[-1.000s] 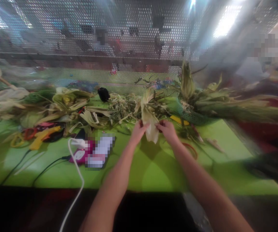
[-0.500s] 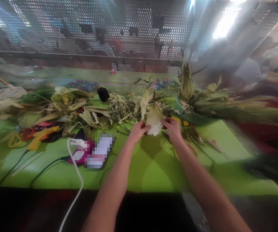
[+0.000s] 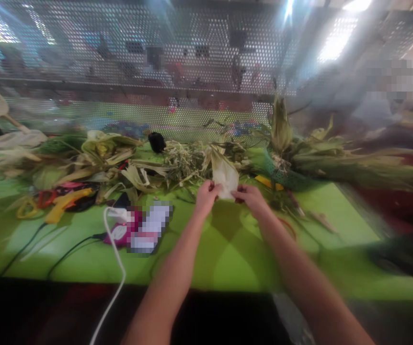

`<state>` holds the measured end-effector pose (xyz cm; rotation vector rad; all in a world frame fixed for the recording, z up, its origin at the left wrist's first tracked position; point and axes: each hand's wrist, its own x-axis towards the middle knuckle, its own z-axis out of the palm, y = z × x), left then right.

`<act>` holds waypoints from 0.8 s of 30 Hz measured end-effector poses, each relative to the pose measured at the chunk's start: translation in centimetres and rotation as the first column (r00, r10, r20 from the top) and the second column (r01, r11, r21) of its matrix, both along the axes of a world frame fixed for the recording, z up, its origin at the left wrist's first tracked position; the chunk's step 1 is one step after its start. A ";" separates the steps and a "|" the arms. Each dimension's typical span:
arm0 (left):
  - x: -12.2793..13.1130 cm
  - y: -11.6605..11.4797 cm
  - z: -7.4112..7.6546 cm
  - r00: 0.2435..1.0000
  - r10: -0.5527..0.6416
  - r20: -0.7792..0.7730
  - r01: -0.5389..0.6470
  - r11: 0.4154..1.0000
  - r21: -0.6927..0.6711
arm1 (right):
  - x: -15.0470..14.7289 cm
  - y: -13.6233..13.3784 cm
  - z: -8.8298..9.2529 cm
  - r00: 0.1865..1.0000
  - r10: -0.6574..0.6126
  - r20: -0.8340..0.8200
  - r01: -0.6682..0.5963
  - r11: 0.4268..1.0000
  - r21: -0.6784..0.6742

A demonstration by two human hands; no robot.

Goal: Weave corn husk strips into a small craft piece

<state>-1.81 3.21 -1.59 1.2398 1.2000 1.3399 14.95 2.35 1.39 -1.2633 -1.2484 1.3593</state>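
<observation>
A pale corn husk (image 3: 225, 176) is stretched between my two hands, above the green table (image 3: 228, 258). My left hand (image 3: 207, 195) pinches its lower left edge between thumb and fingers. At the lower right edge, my right hand (image 3: 251, 197) grips it the same way. The husk's broad white end faces me and its narrower greenish end points away. Just behind it lies a heap of dry, shredded plant bits (image 3: 185, 160).
Loose husks (image 3: 109, 148) spread along the back left. A yellow glue gun (image 3: 66, 203), a magenta power strip (image 3: 120, 232) with a white cable and a phone (image 3: 152, 227) lie at left. A green basket (image 3: 292, 177) with husks stands at right, before a perforated metal screen (image 3: 192, 57).
The husk has turned slightly, showing more of its pale inner face. My right hand has moved a little left and down along its edge. The whole view has shifted slightly.
</observation>
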 end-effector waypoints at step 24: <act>0.0 0.1 -0.5 0.999 -0.012 0.030 0.014 0.997 -0.076 | -0.2 0.0 -0.2 1.000 -0.012 -0.005 0.012 0.999 0.049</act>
